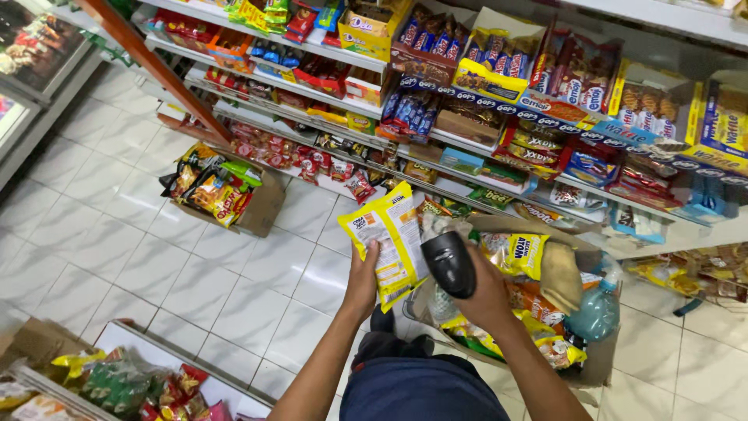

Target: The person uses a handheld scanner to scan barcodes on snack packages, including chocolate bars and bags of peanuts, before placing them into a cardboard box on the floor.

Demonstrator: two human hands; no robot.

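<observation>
In the shop aisle, above the white tiled floor [156,257], our left hand [362,284] grips a yellow snack packet [389,238] by its lower edge, while our right hand [487,292] is clenched round a black handheld scanner [448,263] aimed at it. We judge scanning is under way; next, the scanner must meet the packet's barcode squarely.
</observation>
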